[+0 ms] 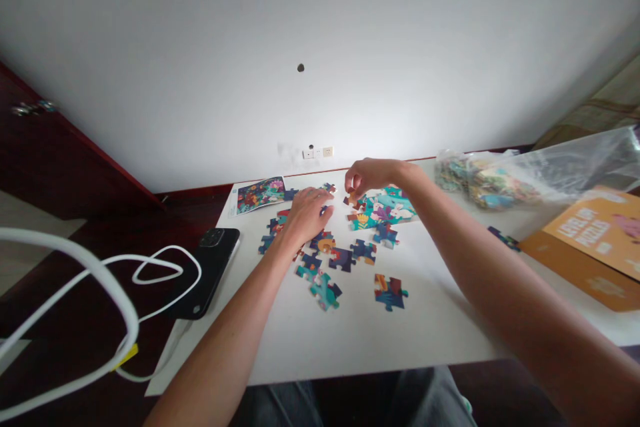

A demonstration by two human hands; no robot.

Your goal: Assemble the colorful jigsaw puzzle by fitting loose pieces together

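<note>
Two bare hands at work over a white table (pixel 430 320), puzzle pcs all round. R grip (pixel 373 172): narrow, fingers curled down, tips closed on a small brown pc (pixel 353 199) at table level. L grip (pixel 307 211): fingers out straight & together, thumb apart, palm down over more pcs; can't tell if anything's held under there. Small dark pc (pixel 329 187) just past L fingertips.

Just this side of R grip, next to the brown pc: a turquoise patch (pixel 383 205) w/ white rabbits, partly behind the R forearm. Blue pc (pixel 386 235) nearer me, just beside the patch. Nearer me than L grip, a cluster (pixel 341 259) of dark blue & orange pcs, some touching; teal pc (pixel 326 291) at its near end. Lone pc (pixel 390 291) sits apart, btwn the forearms.

L of L grip: a pic card (pixel 261 195), flowers on it. Further L & nearer, a black phone (pixel 215 270) at the table edge, white cable (pixel 107 273) looping by it. Well R of R grip, past the forearm: clear bag (pixel 500 183) w/ pcs inside, orange box (pixel 595 233) nearer, dark pc just off its L corner. Wall socket (pixel 318 153) beyond both grips.
</note>
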